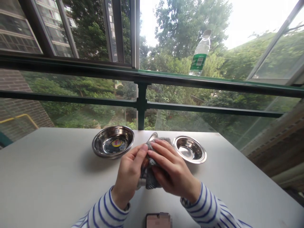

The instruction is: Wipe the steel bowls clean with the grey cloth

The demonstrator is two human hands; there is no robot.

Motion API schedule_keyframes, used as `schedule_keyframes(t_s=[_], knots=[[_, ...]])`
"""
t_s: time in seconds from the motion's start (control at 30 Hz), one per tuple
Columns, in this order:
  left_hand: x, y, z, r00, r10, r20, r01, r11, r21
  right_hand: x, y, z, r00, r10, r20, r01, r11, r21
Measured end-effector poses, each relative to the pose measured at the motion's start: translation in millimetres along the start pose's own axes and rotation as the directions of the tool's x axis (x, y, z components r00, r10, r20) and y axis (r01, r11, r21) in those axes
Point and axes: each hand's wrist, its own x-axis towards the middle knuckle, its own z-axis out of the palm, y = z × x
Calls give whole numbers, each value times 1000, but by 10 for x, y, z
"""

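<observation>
Over the middle of the white table (59,177), my left hand (129,171) is closed at the left side of a shiny metal piece (153,136). Most of that piece is hidden by the fingers and a cloth, so its full shape cannot be made out. My right hand (172,167) presses a grey patterned cloth (152,182) onto it, fingers wrapped over the top. Behind my left hand stands a wide stainless steel bowl (96,148) with a yellow and red sticker inside. Just beyond my right hand is a smaller steel bowl (203,156).
A phone (156,221) lies at the table's near edge, partly cut off. Beyond the table runs a dark green railing (142,107) with glass panels. A plastic bottle with a green label (199,60) stands upright on the ledge above it.
</observation>
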Motion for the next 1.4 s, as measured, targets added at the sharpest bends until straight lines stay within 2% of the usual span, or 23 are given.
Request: schedule_keyframes(t_s=[0.13, 0.3, 0.37, 0.57, 0.67, 0.77, 0.9, 0.97, 1.03, 1.1, 1.13, 1.2, 1.27, 1.33, 1.4], knots=[[19, 10, 1, 998, 5, 60, -4, 1000, -19, 2, 55, -7, 999, -37, 6, 37, 998, -44], [27, -29, -10, 999, 18, 43, -18, 1000, -3, -9, 132, -21, 990, 133, -41, -135, 989, -58], [27, -37, -13, 999, 22, 25, -22, 1000, -2, -15, 142, -16, 987, 157, -34, -159, 986, -60], [25, 13, 12, 999, -25, -38, 23, 998, -58, -22, 116, 16, 1000, 12, 28, -9, 995, -96], [27, 37, 26, 999, -16, -31, 14, 997, -77, -18, 73, 40, 997, -53, 58, 58, 994, -96], [34, 28, 10, 1000, 19, -1, -19, 1000, -24, -22, 31, 66, 993, -97, 73, 104, 990, -94], [38, -9, -41, 995, 95, -22, -92, 988, 123, -29, 57, 68, 990, -125, 66, 131, 987, -94], [29, -18, -54, 992, 122, -17, -116, 973, 200, -30, 125, 41, 997, -59, 41, 61, 996, -66], [12, -22, -53, 993, 116, 8, -114, 959, 258, -32, 207, -1, 994, 108, -1, -108, 994, -12], [-4, -28, -48, 996, 88, 30, -92, 953, 288, -35, 260, -38, 962, 270, -30, -268, 962, 48], [-7, -33, -48, 997, 75, 31, -81, 953, 292, -35, 264, -49, 950, 310, -37, -307, 949, 67], [-1, -44, -59, 997, 70, 23, -73, 955, 286, -31, 219, -48, 963, 268, -32, -266, 962, 68], [18, -50, -78, 995, 97, 9, -96, 956, 276, -21, 136, -19, 991, 133, -7, -133, 991, 34], [35, -46, -92, 991, 133, 2, -128, 951, 281, -11, 71, 22, 999, 22, 24, -22, 1000, 2], [34, -35, -91, 989, 149, 2, -142, 941, 308, -8, 67, 50, 1000, 15, 19, -15, 1000, 5]])
